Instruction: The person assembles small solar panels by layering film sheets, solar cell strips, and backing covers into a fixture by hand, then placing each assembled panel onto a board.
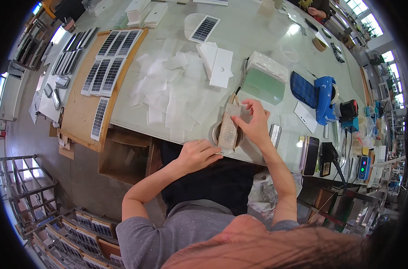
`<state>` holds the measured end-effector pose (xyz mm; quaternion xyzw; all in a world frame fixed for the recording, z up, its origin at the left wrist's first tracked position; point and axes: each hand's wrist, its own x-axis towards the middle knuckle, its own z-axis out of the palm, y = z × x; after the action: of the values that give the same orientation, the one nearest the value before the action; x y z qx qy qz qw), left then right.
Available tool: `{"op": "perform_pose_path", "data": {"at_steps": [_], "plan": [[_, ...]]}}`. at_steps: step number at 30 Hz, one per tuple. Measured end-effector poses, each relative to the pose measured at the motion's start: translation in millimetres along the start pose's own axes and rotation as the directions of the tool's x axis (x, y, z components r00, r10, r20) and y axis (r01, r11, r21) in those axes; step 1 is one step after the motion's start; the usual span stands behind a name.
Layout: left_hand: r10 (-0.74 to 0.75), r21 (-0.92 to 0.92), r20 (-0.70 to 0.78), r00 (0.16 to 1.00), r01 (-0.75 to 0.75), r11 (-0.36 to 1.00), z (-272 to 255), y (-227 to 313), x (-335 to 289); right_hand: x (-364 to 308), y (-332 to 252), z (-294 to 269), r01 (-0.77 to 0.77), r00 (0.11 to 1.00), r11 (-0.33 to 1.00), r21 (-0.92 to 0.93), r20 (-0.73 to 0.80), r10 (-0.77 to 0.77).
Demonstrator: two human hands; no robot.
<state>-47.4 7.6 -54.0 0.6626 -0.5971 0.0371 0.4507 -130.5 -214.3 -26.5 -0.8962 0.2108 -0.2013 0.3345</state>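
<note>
Close to the table's front edge, a long beige, speckled block [230,127] lies tilted over a round ring or bowl [216,133]. A thin dark-tipped tool, perhaps a pen or brush [236,93], sticks out beyond its far end. My right hand [256,123] is on the block's right side, thumb at its edge and the other fingers curved apart from the thumb. My left hand [196,155] is left of the block at the table edge. Its thumb and forefinger are pinched together; whatever lies between them is too small to make out.
Thin white sheets [179,101] spread left of the block. White cards [221,67] and a small solar panel [205,28] lie farther back. A wooden board [80,117] carries several solar panels. Rightward stand a green stack [263,85], a blue tape dispenser [325,101] and a phone-like slab [310,156].
</note>
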Motion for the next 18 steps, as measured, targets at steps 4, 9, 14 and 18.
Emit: {"op": "perform_pose_path", "data": {"at_steps": [4,9,14,18], "plan": [[0.079,0.057,0.038,0.996,-0.081,0.995,7,-3,1,-3,-3,-8,-0.022,0.997,1.000,-0.008,-0.077,0.022],[0.090,0.058,0.061,0.994,-0.094,0.994,1,-5,3,-26,24,-62,-0.030,0.996,0.993,-0.115,-0.081,0.021],[0.101,0.014,0.054,0.993,-0.102,0.995,5,-6,4,-61,64,-110,-0.018,0.999,0.880,-0.475,0.033,0.039],[0.146,0.091,0.062,0.987,-0.151,0.984,5,-3,3,-70,73,-110,-0.027,0.993,0.845,-0.534,0.085,0.086]]}}
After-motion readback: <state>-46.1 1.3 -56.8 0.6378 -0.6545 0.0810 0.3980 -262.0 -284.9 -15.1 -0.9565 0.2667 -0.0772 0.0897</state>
